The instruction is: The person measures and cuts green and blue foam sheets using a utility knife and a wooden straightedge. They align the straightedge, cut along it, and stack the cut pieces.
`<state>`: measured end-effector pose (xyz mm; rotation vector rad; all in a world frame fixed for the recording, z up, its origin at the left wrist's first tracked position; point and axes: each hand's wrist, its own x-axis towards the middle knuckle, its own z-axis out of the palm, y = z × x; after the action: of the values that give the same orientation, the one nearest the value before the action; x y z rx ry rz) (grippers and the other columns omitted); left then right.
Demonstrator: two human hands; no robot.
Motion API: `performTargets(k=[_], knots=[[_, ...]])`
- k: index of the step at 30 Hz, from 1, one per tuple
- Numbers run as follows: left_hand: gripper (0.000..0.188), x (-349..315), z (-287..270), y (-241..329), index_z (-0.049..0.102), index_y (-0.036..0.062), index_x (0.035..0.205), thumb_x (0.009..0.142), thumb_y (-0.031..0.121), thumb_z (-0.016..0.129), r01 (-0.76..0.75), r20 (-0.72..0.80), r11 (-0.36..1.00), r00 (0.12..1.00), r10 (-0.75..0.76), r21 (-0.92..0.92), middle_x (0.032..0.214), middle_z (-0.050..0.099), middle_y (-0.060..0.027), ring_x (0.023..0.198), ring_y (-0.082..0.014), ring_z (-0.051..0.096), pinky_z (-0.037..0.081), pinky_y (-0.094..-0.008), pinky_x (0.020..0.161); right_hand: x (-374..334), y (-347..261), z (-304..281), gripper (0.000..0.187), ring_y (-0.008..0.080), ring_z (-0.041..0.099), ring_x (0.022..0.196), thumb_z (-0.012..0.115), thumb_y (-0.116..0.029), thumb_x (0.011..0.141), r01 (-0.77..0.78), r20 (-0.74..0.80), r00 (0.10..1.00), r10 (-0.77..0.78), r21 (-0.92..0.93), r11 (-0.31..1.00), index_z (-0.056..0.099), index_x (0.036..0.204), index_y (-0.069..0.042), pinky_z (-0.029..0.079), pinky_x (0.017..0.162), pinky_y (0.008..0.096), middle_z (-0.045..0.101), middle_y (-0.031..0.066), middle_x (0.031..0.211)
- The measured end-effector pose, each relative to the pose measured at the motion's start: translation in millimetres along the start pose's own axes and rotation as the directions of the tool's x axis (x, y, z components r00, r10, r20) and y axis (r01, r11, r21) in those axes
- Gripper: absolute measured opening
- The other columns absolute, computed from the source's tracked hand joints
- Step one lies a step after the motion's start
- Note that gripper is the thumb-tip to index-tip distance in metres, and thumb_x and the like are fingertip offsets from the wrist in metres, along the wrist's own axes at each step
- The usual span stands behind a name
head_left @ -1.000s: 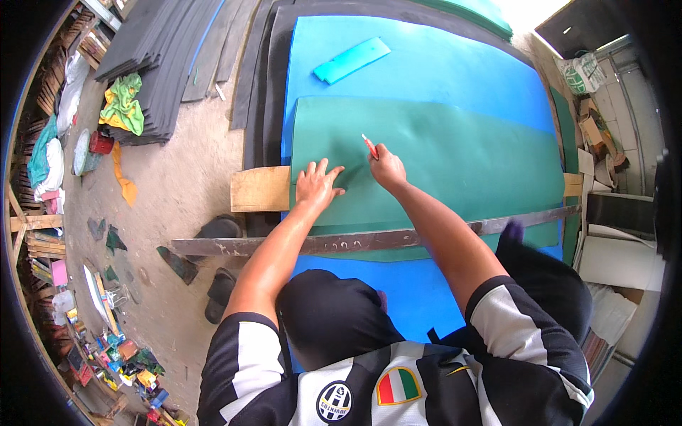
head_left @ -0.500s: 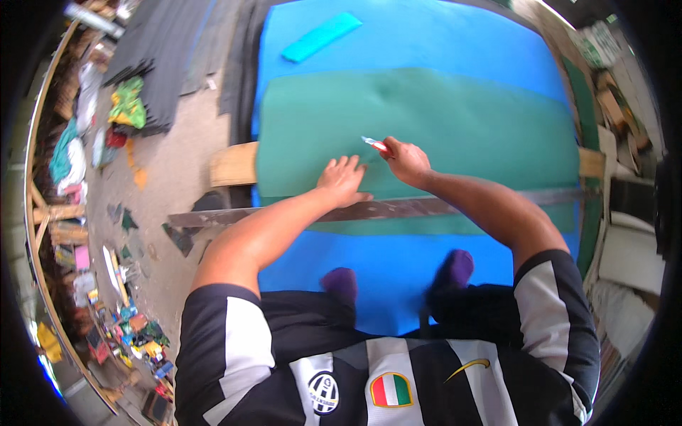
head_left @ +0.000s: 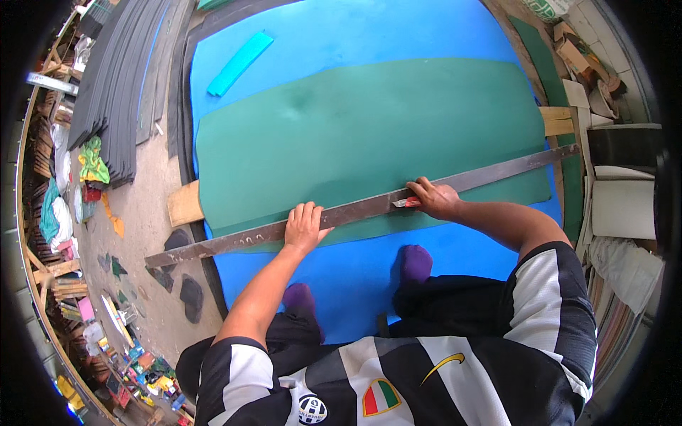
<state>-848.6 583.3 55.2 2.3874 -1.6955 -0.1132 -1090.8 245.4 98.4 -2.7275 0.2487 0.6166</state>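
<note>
A long, dark, scuffed metal straightedge [head_left: 355, 210] lies across a green foam sheet [head_left: 369, 128], its left end reaching past the sheet over the floor. My left hand [head_left: 304, 226] grips it left of the middle, fingers over the far edge and thumb at the near one. In my right hand [head_left: 435, 197] is a red utility knife [head_left: 407, 203] with its blade pointing left above the bar. That hand's fingers also rest on the bar's far edge. Beneath the green sheet is a larger blue sheet [head_left: 341, 284].
A narrow turquoise foam strip [head_left: 240, 64] lies on the far left of the blue sheet. Wooden boards [head_left: 186, 204] stick out at both sides. Dark scraps [head_left: 192, 298] and stacked black strips [head_left: 117, 85] lie on the floor at left. My purple-socked feet [head_left: 415, 264] stand on the blue sheet.
Both hands have come nearer to me, from the green sheet onto the straightedge. The knife has moved with my right hand. The bar now slants more, and the whole view has turned somewhat.
</note>
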Motion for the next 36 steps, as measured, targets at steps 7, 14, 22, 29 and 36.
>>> performTargets(k=[7,14,22,29,36], knots=[[0.066,13.1,-5.7,1.6,0.063,0.0073,0.119,0.069,0.040,0.091,-0.075,-0.046,0.997,0.996,0.073,-0.030,0.121,0.060,-0.0087,0.116,-0.0312,0.056,0.046,-0.0450,0.101,-24.4,51.7,16.0,0.056,0.0336,0.074,0.099,0.065,-0.039,0.098,-0.130,-0.126,0.985,0.115,-0.124,0.984,0.046,0.144,-0.013,0.061,0.073,0.0472,0.056,0.0132,0.132],[0.067,63.0,-46.4,-39.6,0.062,0.0042,0.122,0.072,0.041,0.089,-0.127,-0.106,0.992,0.987,0.124,-0.019,0.126,0.062,-0.0108,0.120,-0.0318,0.058,0.048,-0.0457,0.101,3.1,51.3,-54.0,0.054,0.0339,0.074,0.094,0.066,-0.039,0.097,-0.148,-0.250,0.962,0.108,-0.147,0.978,0.051,0.141,-0.010,0.060,0.071,0.0460,0.062,0.0136,0.128],[0.066,91.8,-21.8,-63.5,0.062,0.0069,0.124,0.079,0.050,0.083,-0.043,-0.055,0.999,0.998,0.043,0.012,0.132,0.059,-0.0082,0.134,-0.0289,0.051,0.041,-0.0498,0.117,37.3,73.1,-50.1,0.061,0.0344,0.073,0.097,0.073,-0.036,0.093,-0.121,-0.347,0.936,0.065,-0.140,0.983,0.052,0.143,-0.009,0.060,0.075,0.0459,0.061,0.0133,0.132],[0.068,95.7,0.2,-65.4,0.062,0.0063,0.127,0.084,0.057,0.076,-0.089,-0.075,0.993,0.993,0.094,0.077,0.135,0.058,-0.0089,0.142,-0.0283,0.045,0.039,-0.0531,0.120,44.9,86.1,-50.9,0.060,0.0335,0.074,0.095,0.075,-0.036,0.091,-0.105,-0.316,0.947,0.061,-0.126,0.986,0.053,0.142,-0.009,0.060,0.073,0.0450,0.062,0.0131,0.130],[0.066,101.3,-3.3,-65.8,0.063,0.0055,0.124,0.083,0.055,0.078,-0.091,-0.066,0.996,0.994,0.092,0.016,0.133,0.059,-0.0083,0.139,-0.0287,0.048,0.041,-0.0512,0.118,44.8,90.7,-51.5,0.060,0.0330,0.074,0.094,0.078,-0.029,0.089,-0.041,-0.375,0.927,-0.001,-0.104,0.994,0.055,0.140,-0.008,0.061,0.071,0.0439,0.063,0.0141,0.128]])
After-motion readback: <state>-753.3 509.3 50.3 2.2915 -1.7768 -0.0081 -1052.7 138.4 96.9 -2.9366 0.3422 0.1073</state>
